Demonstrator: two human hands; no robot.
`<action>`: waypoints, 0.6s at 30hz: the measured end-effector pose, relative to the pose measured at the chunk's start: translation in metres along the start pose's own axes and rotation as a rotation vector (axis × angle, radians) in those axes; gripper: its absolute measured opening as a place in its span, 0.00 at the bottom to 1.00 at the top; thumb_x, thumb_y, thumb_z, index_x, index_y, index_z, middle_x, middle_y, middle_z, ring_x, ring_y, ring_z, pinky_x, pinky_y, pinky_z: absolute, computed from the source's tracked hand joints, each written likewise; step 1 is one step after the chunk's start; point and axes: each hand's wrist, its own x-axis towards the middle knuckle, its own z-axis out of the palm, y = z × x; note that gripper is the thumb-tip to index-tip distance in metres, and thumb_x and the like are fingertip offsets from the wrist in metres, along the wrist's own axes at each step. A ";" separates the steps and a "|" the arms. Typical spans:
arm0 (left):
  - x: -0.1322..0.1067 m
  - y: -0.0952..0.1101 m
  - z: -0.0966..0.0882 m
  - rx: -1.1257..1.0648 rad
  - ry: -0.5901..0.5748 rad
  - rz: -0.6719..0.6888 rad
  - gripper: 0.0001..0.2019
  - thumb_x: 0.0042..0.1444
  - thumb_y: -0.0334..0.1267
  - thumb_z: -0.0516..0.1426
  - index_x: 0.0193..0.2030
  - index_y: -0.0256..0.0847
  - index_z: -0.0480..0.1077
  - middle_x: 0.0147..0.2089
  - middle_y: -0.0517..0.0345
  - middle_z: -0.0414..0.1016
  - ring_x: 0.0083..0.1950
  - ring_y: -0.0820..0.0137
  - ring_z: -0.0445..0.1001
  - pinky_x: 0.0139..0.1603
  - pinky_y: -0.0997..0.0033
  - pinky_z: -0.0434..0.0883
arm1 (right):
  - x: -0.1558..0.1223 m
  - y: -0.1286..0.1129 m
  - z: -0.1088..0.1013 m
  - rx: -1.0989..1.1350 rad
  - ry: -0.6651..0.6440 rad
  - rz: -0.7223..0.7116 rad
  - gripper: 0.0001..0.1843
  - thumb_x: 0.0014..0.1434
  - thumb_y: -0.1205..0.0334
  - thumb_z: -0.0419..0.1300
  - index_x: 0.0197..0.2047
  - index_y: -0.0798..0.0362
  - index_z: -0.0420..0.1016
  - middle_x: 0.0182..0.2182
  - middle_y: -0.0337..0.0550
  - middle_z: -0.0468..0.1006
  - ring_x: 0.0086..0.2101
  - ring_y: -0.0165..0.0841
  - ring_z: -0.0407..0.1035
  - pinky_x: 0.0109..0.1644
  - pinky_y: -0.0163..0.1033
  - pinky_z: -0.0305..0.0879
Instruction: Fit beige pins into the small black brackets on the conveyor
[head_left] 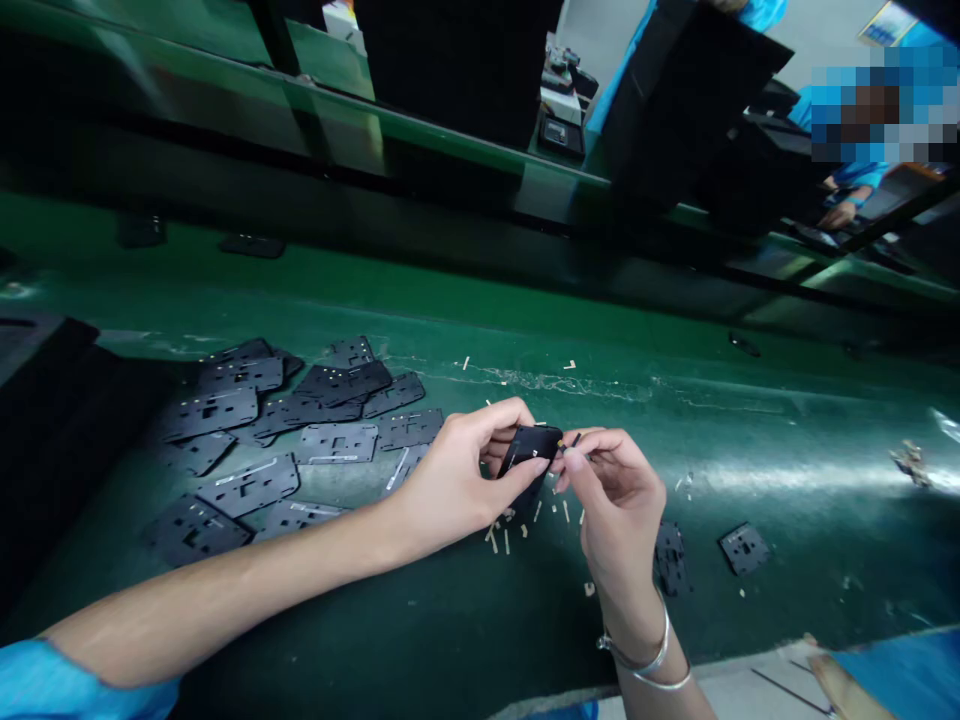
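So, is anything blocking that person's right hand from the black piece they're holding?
No, nothing visible does: the right hand is right at the edge of the black plate, which the left hand grips. Pale scraps lie below on the green bench, not between them.

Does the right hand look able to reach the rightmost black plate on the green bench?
Probably yes: the rightmost black plate lies near the right hand, with nothing tall between them.

The tiny dark piece [576,440] at the right hand [619,505] is too small to tell; the left hand [450,478] hides part of the black plate [531,448]; a pixelated patch [885,100] blurs a co-worker [859,175] at the top right corner.
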 end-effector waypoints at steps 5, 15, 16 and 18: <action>0.000 0.000 0.000 0.017 -0.010 -0.007 0.07 0.53 0.29 0.55 0.28 0.38 0.59 0.23 0.67 0.62 0.21 0.80 0.61 0.21 0.82 0.59 | 0.000 0.001 -0.001 0.010 -0.011 -0.001 0.04 0.55 0.68 0.61 0.30 0.51 0.71 0.29 0.37 0.72 0.26 0.26 0.66 0.26 0.31 0.62; 0.002 0.001 -0.001 0.031 -0.035 0.005 0.04 0.54 0.28 0.55 0.29 0.36 0.63 0.25 0.65 0.66 0.23 0.80 0.62 0.23 0.81 0.61 | 0.003 0.000 -0.004 0.065 -0.054 0.062 0.04 0.54 0.68 0.62 0.29 0.52 0.73 0.29 0.36 0.71 0.24 0.24 0.66 0.23 0.28 0.63; 0.002 0.001 -0.001 0.034 -0.034 0.007 0.04 0.54 0.28 0.55 0.29 0.36 0.63 0.25 0.64 0.66 0.24 0.79 0.62 0.23 0.81 0.61 | 0.004 0.000 -0.004 0.070 -0.057 0.066 0.04 0.54 0.68 0.62 0.28 0.52 0.73 0.29 0.36 0.71 0.24 0.23 0.66 0.23 0.28 0.64; 0.002 0.001 -0.001 0.037 -0.033 0.010 0.04 0.53 0.28 0.55 0.29 0.36 0.63 0.25 0.64 0.67 0.24 0.79 0.62 0.23 0.81 0.61 | 0.004 0.000 -0.005 0.084 -0.063 0.065 0.04 0.54 0.68 0.62 0.29 0.52 0.73 0.29 0.36 0.71 0.23 0.23 0.66 0.23 0.28 0.64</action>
